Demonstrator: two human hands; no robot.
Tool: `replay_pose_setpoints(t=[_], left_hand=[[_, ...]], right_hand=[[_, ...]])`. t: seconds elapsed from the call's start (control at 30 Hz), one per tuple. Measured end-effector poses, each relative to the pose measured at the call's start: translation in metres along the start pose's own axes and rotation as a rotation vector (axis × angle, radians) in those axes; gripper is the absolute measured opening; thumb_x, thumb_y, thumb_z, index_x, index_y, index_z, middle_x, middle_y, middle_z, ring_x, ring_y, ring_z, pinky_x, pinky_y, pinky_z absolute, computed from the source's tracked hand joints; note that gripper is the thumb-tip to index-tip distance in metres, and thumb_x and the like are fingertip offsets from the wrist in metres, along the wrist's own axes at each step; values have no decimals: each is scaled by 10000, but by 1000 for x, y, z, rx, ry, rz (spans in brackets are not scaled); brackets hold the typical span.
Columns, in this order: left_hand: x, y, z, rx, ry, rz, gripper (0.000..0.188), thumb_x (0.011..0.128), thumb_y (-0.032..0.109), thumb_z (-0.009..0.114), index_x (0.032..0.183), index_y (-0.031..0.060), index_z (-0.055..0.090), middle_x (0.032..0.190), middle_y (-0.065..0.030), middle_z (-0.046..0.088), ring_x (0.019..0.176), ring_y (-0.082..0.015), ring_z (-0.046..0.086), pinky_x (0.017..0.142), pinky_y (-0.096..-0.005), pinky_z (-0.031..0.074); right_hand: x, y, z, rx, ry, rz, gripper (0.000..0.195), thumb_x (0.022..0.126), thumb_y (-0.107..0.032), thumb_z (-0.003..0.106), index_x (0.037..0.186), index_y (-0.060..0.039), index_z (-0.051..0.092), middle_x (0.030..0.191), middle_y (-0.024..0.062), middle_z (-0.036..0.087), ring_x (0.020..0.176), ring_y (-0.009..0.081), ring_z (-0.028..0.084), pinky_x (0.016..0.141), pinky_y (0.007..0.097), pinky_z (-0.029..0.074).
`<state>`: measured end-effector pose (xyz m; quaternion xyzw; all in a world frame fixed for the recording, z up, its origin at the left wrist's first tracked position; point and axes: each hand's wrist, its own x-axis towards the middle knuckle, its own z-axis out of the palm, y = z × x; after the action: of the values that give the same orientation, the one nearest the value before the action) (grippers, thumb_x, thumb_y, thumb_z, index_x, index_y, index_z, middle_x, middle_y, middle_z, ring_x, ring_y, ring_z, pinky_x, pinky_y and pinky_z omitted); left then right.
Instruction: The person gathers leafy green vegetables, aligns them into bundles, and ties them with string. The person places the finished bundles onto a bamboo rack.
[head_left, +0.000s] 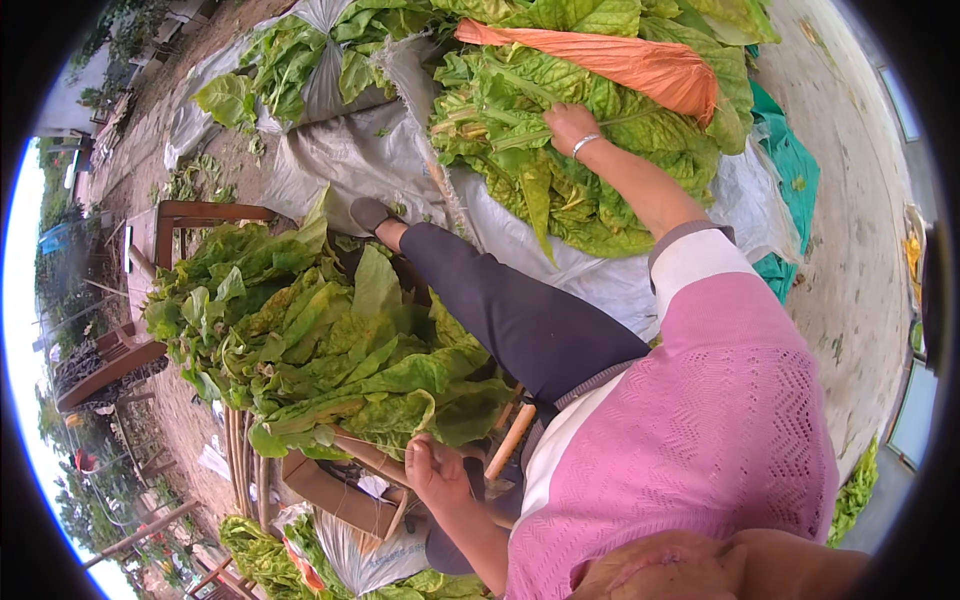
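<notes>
My right hand (571, 127), with a silver bracelet at its wrist, reaches onto a pile of broad yellow-green leaves (600, 195), tobacco by their look. Its fingers are among the thick leaf stems; whether they grip one is unclear. Near the lower middle, my left hand (435, 471) pinches a thin thread (375, 448) between thumb and fingers. This thread runs to a wooden pole (371, 457), beside a dense bank of similar leaves (337, 352) that hides part of the pole. An orange woven plastic strip (600, 56) lies across the pile under my right hand.
White woven sheeting (360, 161) lies beside my outstretched leg, with green sheeting (787, 165) beyond the pile. A cardboard box (337, 495) stands near my left hand, by several wooden poles (244, 465). A wooden frame (169, 225) stands past the leaves. More leaf bundles (289, 67) lie around.
</notes>
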<state>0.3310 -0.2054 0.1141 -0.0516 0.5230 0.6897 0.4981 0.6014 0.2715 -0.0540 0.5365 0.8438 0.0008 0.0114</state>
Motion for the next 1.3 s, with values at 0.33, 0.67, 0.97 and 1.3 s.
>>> replay_pose_setpoints(t=[0.33, 0.67, 0.97, 1.3], left_hand=[[9, -36, 77, 292, -118, 154, 236, 860, 126, 567, 1085, 63, 533, 759, -62, 580, 407, -28, 323, 341, -155, 211], [-25, -29, 69, -220, -105, 244, 457, 770, 67, 605, 1195, 52, 436, 1036, -55, 538, 855, -153, 554, 713, -279, 486], [-40, -29, 67, 248, 54, 250, 259, 800, 76, 592, 1052, 63, 539, 715, 49, 480, 509, -31, 328, 429, -180, 231], [-66, -15, 42, -62, -36, 409, 200, 773, -63, 553, 876, 96, 489, 705, 19, 442, 474, -70, 298, 425, -208, 230]], right_hand=[[-155, -75, -189, 528, 144, -504, 303, 575, -210, 606, 833, -55, 566, 761, 101, 569, 711, 300, 567, 592, 401, 459], [-229, -174, -228, 849, -383, -1002, 294, 759, -232, 544, 987, -47, 540, 885, 143, 561, 817, 331, 561, 670, 410, 447], [-250, -211, -202, 893, -249, -1064, 346, 766, -257, 501, 1039, -44, 491, 973, 146, 558, 868, 339, 553, 694, 430, 447], [-257, -234, -216, 928, -411, -922, 324, 800, -298, 512, 1026, -66, 541, 873, 176, 582, 834, 333, 565, 714, 393, 429]])
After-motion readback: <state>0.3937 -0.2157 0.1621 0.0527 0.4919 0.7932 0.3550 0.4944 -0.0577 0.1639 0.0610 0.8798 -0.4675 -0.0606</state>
